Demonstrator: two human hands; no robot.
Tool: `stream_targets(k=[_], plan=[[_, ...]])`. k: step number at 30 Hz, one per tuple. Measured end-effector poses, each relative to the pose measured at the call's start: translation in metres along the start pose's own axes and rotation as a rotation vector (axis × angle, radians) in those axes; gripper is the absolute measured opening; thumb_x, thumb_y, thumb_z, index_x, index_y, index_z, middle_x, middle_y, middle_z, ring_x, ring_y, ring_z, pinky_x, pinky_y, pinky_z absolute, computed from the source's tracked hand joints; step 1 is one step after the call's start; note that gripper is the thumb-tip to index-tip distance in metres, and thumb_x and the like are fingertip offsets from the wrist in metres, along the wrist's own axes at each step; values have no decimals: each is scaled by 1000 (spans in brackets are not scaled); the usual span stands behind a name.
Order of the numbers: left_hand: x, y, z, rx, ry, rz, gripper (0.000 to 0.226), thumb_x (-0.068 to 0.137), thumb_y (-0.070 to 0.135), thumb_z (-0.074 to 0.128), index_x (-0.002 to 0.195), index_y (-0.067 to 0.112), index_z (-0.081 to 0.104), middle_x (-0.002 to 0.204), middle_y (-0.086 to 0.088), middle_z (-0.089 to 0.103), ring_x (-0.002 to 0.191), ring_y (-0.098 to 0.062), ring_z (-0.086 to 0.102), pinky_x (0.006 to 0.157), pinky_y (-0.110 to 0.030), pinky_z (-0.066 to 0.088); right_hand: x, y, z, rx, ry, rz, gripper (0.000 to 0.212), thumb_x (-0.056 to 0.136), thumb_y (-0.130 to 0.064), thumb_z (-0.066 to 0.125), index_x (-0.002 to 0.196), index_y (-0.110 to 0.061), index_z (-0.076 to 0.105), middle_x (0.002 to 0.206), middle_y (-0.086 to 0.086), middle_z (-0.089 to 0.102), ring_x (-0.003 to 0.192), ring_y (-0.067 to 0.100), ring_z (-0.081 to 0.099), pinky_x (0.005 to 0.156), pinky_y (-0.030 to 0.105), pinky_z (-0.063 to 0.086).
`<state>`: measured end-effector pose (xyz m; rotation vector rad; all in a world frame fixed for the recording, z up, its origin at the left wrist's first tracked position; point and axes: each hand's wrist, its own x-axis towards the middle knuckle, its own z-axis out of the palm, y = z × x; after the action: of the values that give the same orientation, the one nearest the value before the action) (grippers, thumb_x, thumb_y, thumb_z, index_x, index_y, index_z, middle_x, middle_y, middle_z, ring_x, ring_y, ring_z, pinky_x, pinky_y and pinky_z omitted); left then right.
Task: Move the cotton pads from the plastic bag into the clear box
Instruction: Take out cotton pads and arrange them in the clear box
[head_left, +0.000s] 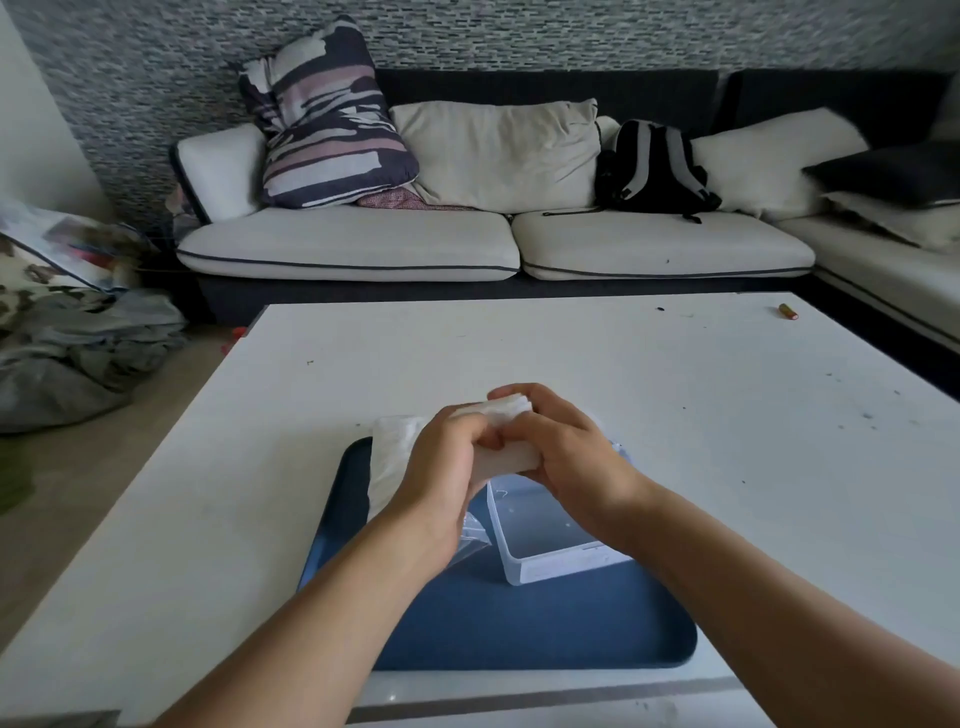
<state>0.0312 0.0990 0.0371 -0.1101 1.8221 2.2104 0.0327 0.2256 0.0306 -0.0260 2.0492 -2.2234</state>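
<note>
A stack of white cotton pads (506, 410) is held between both hands above the far end of the clear box (545, 540). My left hand (447, 462) grips the stack's left side, my right hand (566, 447) its right side and top. The clear box stands open on a blue tray (519, 629), and no pads show in the part of it I can see. The plastic bag (395, 462) with more white pads lies on the tray's left side, partly hidden behind my left hand; its crumpled clear end (470, 540) shows by the wrist.
The tray sits at the near edge of a white table (727, 441). A small battery (788, 312) lies at the far right of the table. Behind stand a sofa (467, 244) with cushions and a black backpack (652, 166). Clothes lie heaped on the floor (78, 343) at left.
</note>
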Motion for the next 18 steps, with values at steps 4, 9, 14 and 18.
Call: stream_targets(k=[4,9,14,18], plan=[[6,-5,5,-200,52,-31,37,88,3,50,120,13,66,110,-14,75,99,-25,73,98,-40,56,-1,-1,1,46,21,53,27,97,-12,50,123,-15,58,113,11,70,105,23,68,96,39,53],[12,-11,11,-275,45,-39,37,87,12,65,123,13,60,109,-16,74,103,-33,72,101,-54,53,0,-3,-7,16,-1,88,28,100,-15,51,128,-17,54,118,13,65,107,25,67,88,35,57],[20,-11,11,-257,-52,-105,73,58,15,77,126,4,53,102,-14,65,92,-31,66,83,-54,53,6,-6,-23,-107,-158,105,26,99,-15,56,118,3,55,101,14,61,89,23,60,75,33,51],[34,-17,17,-154,-37,-87,47,85,6,52,132,11,46,112,-15,62,94,-28,65,75,-40,54,12,-13,-49,-187,32,103,31,88,-10,73,116,-3,63,90,7,68,73,15,66,62,26,52]])
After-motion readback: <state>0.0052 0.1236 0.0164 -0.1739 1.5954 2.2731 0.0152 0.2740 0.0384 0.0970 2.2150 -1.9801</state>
